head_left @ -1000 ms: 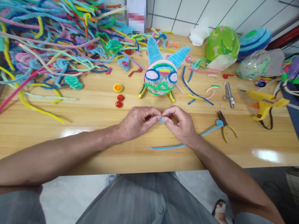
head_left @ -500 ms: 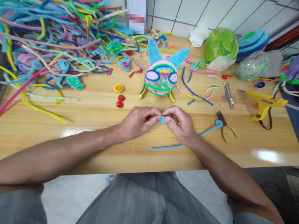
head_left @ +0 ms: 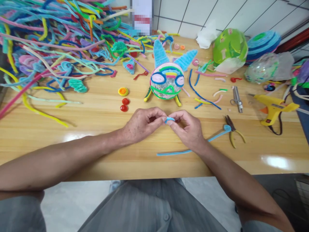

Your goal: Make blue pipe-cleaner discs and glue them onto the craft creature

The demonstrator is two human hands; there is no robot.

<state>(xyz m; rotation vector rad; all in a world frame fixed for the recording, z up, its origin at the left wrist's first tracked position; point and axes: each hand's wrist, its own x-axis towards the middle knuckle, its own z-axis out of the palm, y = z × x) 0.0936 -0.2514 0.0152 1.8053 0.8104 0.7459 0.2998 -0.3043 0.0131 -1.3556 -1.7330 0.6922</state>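
Between the fingertips of both hands is a small light-blue pipe cleaner coil [head_left: 170,119]. My left hand [head_left: 147,125] pinches its left side, and my right hand [head_left: 187,127] pinches its right side; the fingers hide part of it. Just beyond them stands a decorated figure [head_left: 167,83] with blue ears, pink-and-blue eyes, a green outline and yellow-and-green legs. A light-blue pipe cleaner [head_left: 172,153] lies on the table and passes under my right wrist, its curled end [head_left: 227,128] near the pliers.
Yellow-handled pliers [head_left: 232,135], a yellow glue gun [head_left: 272,108] and a silver metal tool [head_left: 237,99] lie at the right. A heap of pipe cleaners [head_left: 55,48] covers the back left. Red discs [head_left: 124,108] and a yellow-orange coil [head_left: 123,91] sit left of the figure. A green ball [head_left: 229,46] stands behind.
The blue coil has been tipped and raised slightly between my fingertips, showing more edge-on now. Both hands stay in nearly the same place.
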